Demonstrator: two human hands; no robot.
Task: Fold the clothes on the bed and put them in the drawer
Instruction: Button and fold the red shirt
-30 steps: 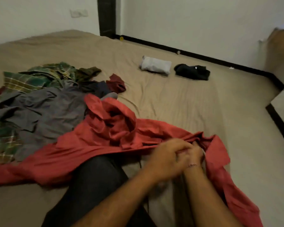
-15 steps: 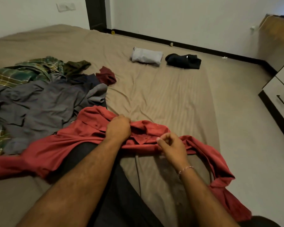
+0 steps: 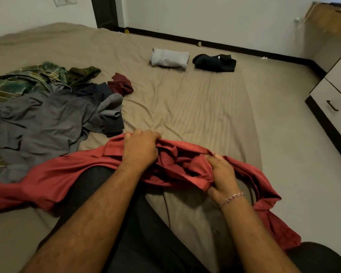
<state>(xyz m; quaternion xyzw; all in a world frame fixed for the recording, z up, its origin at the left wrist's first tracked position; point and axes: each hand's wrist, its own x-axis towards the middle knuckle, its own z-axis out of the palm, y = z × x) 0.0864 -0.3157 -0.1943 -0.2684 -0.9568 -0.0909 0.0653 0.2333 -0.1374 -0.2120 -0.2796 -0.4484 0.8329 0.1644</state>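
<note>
White walls with a dark skirting board are running behind a bed (image 3: 185, 107) covered in a tan sheet, which is filling most of the view. A red shirt (image 3: 53, 174) is lying crumpled across the near part of the bed, draped over the person's dark-trousered knee and trailing off the right edge toward the floor. The left hand (image 3: 141, 147) is resting on the shirt near its collar with the fingers curled into the bunched cloth, gripping it. The right hand (image 3: 221, 175), a thin bracelet (image 3: 233, 198) on its wrist, is grasping a fold of the same shirt just to the right, thumb and fingers closed round the fabric. To the left, a heap of unfolded clothes is sitting on the bed: a grey garment (image 3: 43, 123) spread on top, a green plaid shirt (image 3: 26, 81) behind it, an olive piece (image 3: 83, 73) and a maroon piece (image 3: 120, 83) at the far edge of the heap, and something navy (image 3: 114, 125) poking out beside the grey. Farther up the bed, well apart from the heap, a folded light grey item (image 3: 168, 59) and a folded black item (image 3: 215, 63) are lying side by side, close but not touching. At the right edge a white drawer unit (image 3: 335, 95) with a dark handle (image 3: 332, 105) is standing on the floor, its drawers closed.
</note>
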